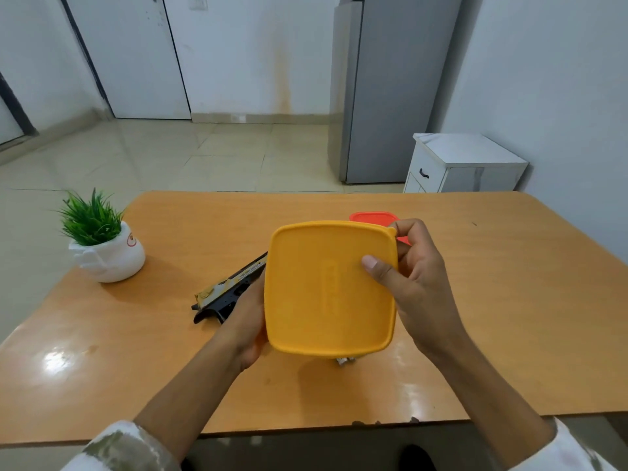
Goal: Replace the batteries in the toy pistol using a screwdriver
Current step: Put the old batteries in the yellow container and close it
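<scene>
The lidded box [329, 287] I hold mid-frame is plain yellow-orange; a red lid [373, 217] peeks above it. Left of it, the toy pistol [234, 287] is black with a mottled cream-and-yellow top. My sleeves [125, 447] are white, blotched olive. The table [492, 300] is orange-tan.

Toy pistol [226, 294] lying on counter [492, 300], right of potted plant [102, 243]; second box [372, 217] sitting behind held box [329, 287].
</scene>
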